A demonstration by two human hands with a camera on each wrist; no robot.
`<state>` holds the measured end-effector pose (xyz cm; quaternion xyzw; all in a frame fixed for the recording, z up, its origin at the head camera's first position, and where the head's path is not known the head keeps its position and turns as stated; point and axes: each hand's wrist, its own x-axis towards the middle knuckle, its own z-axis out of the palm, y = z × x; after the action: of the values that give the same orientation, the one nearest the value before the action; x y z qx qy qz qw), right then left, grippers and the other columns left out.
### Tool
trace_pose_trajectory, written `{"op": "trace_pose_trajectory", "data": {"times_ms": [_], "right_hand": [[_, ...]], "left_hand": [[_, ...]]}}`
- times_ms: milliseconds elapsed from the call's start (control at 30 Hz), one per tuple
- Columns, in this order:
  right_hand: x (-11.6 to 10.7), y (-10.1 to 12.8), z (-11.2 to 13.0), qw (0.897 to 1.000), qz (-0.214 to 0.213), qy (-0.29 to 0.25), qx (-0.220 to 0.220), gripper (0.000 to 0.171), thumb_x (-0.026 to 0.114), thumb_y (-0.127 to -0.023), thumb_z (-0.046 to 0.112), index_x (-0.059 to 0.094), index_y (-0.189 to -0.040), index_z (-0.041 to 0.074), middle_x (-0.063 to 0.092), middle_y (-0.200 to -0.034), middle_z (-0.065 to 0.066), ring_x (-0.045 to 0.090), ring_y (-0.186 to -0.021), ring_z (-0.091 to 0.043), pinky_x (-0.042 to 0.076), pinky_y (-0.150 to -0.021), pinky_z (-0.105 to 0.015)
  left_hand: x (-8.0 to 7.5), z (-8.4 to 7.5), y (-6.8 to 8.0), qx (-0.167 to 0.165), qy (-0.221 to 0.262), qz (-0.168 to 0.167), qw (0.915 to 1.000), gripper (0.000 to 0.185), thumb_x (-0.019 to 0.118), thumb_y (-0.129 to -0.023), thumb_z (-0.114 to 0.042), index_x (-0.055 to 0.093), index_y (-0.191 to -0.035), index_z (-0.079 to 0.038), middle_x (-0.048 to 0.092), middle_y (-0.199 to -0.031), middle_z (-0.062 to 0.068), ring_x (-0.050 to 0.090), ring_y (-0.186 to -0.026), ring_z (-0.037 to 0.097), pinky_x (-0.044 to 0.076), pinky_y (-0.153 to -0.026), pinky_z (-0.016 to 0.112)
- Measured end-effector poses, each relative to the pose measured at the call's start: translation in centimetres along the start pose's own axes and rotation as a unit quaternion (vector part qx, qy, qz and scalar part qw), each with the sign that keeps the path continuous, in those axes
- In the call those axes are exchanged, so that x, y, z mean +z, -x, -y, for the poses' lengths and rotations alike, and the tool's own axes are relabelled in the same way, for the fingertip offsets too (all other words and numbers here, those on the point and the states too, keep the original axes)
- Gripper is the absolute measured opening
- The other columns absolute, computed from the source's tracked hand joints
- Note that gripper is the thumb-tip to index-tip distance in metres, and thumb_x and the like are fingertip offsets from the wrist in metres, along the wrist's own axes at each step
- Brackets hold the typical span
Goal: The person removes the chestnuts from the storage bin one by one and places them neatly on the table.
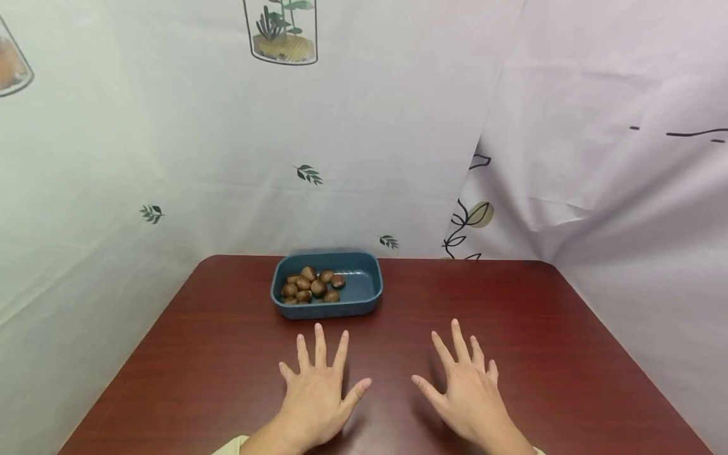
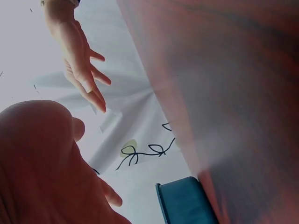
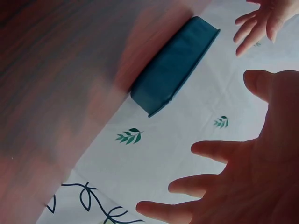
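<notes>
My left hand [image 1: 315, 398] is over the near part of the table with its fingers spread and nothing in them. To its right, my right hand [image 1: 469, 392] is held the same way, palm down, fingers apart and straight. Beyond the left hand, near the table's back edge, stands a blue rectangular tray [image 1: 364, 308]. Several brown chestnuts [image 1: 318, 288] lie in its left and middle part, while the right part shows bare floor. From the right wrist view, only the outer wall of the tray [image 3: 175, 65] shows, with the chestnuts hidden behind it.
The dark red wooden table [image 1: 483, 297] has rounded back corners. A pale cloth [image 1: 387, 126] printed with leaves and jars hangs behind it and along both sides, close to the table's edges.
</notes>
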<state>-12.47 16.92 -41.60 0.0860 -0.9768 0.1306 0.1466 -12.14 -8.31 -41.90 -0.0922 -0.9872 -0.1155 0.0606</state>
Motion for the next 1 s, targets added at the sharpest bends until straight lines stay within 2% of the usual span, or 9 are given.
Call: {"op": "trace_pose_trajectory", "data": {"times_ms": [233,467,667,833,1000], "right_hand": [[-0.3,-0.5,0.0,1.000,0.004,-0.002,-0.002,0.079,0.064,-0.085,0.064,0.046,-0.150,0.023,0.021,-0.163,-0.014,0.033,-0.139,-0.050,0.030,-0.093,-0.078],[-0.3,-0.4,0.1,1.000,-0.006,-0.005,-0.010,0.078,0.065,-0.086,0.062,0.046,-0.150,0.021,0.023,-0.162,-0.015,0.036,-0.137,-0.049,0.033,-0.092,-0.075],[0.1,-1.9,0.5,0.999,0.006,-0.046,-0.021,0.078,0.065,-0.086,0.060,0.045,-0.150,0.018,0.029,-0.160,-0.016,0.041,-0.134,-0.045,0.039,-0.093,-0.066],[0.7,-4.0,1.7,0.995,0.034,-0.095,-0.007,0.072,0.066,-0.088,0.055,0.050,-0.146,0.016,0.040,-0.153,-0.018,0.044,-0.132,-0.043,0.037,-0.097,-0.064],[1.1,-6.5,3.1,0.990,0.029,-0.137,-0.015,0.060,0.068,-0.090,0.044,0.056,-0.139,0.012,0.054,-0.140,-0.015,0.051,-0.126,-0.039,0.038,-0.096,-0.063]], "left_hand": [[-0.4,0.4,-0.1,-0.013,0.004,0.018,0.9997,0.085,0.034,-0.093,-0.074,0.024,-0.159,-0.023,0.013,-0.161,0.028,0.017,-0.140,0.060,0.020,-0.089,0.086],[-1.5,1.3,-0.5,-0.011,0.012,0.036,0.9992,0.091,0.019,-0.089,-0.081,0.024,-0.159,-0.023,0.010,-0.162,0.027,0.017,-0.141,0.058,0.022,-0.091,0.084],[-2.8,3.2,-2.4,-0.032,0.032,0.040,0.9982,0.089,0.017,-0.091,-0.079,0.030,-0.158,-0.022,0.020,-0.159,0.027,0.027,-0.139,0.055,0.029,-0.096,0.077],[-4.0,4.9,-3.9,-0.037,0.047,0.030,0.9977,0.087,0.017,-0.094,-0.076,0.035,-0.155,-0.018,0.027,-0.157,0.028,0.035,-0.136,0.052,0.034,-0.098,0.070],[-5.2,6.4,-5.8,-0.034,0.077,0.007,0.9965,0.075,0.030,-0.099,-0.066,0.040,-0.153,-0.014,0.036,-0.153,0.024,0.041,-0.132,0.050,0.038,-0.094,0.070]]}}
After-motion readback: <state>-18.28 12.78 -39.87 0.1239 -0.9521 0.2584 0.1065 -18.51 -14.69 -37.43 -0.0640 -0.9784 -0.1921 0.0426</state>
